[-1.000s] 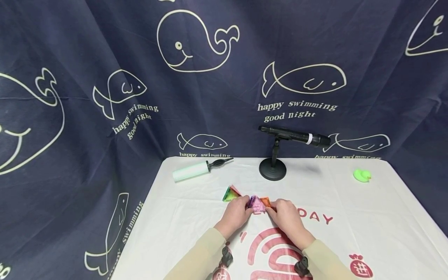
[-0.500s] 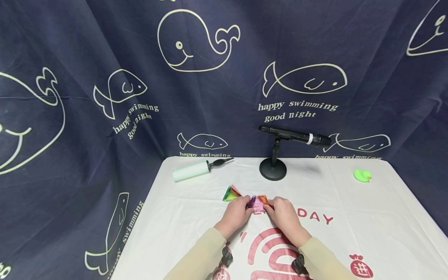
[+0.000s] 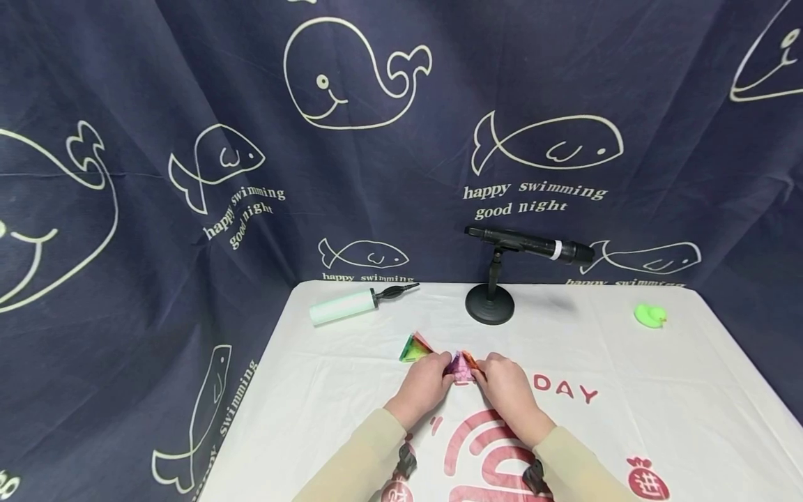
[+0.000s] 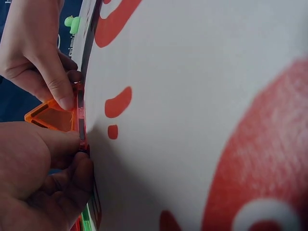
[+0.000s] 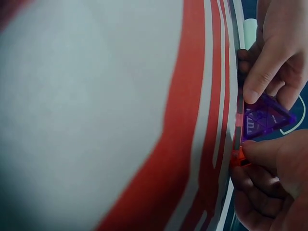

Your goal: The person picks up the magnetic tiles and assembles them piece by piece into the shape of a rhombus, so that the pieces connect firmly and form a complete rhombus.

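A pink translucent magnetic tile (image 3: pixel 463 375) lies on the white cloth between both hands. My left hand (image 3: pixel 424 383) pinches a purple triangular magnetic tile (image 5: pixel 267 118) at the pink tile's left edge. Opposite it, my right hand (image 3: pixel 507 390) holds an orange triangular magnetic tile (image 4: pixel 53 118) between thumb and fingers. Both triangles stand up from the cloth and lean towards each other in the head view. Fingertips of both hands are low, right at the tiles' bottom edges. Beyond the left hand sits a group of green, yellow-green and red triangular tiles (image 3: pixel 415 348), partly hidden by that hand.
At the back of the table stands a black microphone (image 3: pixel 533 242) on a round-based stand (image 3: pixel 490 305). A pale green hand pump (image 3: pixel 342 307) lies back left, and a green toy duck (image 3: pixel 649 316) sits back right. A dark blue curtain (image 3: pixel 389 181) hangs behind the table.
The orange tile has tilted up and inward, towards the purple one. My right hand has shifted slightly left with it, while the left hand has barely moved.
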`<state>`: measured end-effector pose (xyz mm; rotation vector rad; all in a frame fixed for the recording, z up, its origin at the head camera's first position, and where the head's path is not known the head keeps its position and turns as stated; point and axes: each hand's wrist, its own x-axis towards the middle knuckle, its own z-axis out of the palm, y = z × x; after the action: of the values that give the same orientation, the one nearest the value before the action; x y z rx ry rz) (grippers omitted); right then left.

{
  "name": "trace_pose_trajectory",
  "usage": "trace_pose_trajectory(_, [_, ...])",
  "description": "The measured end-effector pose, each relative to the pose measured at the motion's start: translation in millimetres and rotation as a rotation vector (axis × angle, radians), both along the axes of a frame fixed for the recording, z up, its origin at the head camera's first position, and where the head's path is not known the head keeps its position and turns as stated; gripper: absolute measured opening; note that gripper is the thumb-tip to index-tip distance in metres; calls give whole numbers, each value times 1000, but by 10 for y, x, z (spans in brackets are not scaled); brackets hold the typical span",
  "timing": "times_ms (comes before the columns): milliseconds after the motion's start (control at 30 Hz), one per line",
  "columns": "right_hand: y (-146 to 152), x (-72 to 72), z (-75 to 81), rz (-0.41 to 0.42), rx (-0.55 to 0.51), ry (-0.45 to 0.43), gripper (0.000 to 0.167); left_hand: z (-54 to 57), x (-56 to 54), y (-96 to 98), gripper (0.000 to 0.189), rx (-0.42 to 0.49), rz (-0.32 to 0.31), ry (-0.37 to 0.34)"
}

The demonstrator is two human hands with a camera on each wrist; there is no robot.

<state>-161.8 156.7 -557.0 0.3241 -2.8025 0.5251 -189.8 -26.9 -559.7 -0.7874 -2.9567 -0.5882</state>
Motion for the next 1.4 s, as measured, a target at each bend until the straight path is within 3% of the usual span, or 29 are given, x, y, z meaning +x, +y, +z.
trace_pose_trajectory(267, [-25,15,36,2,42,11,10,-2,42,4,16,-5,-26,101])
trace_pose_trajectory(667, [-54,12,49,27,83,51,18,-10,62,-16,15,-17,-37,126])
trace_pose_trajectory(900, [-18,2,88,26,77,14,21,-17,66,-13,17,-38,-34,124])
trace_pose_trajectory(1167, [23,-11,97,30,30,-3,14,-40,78,-2,18,-21,-10,99])
trace_pose_trajectory(1400, [45,-16,106,27,-18,-49,19,-43,70,-32,21,37,16,49])
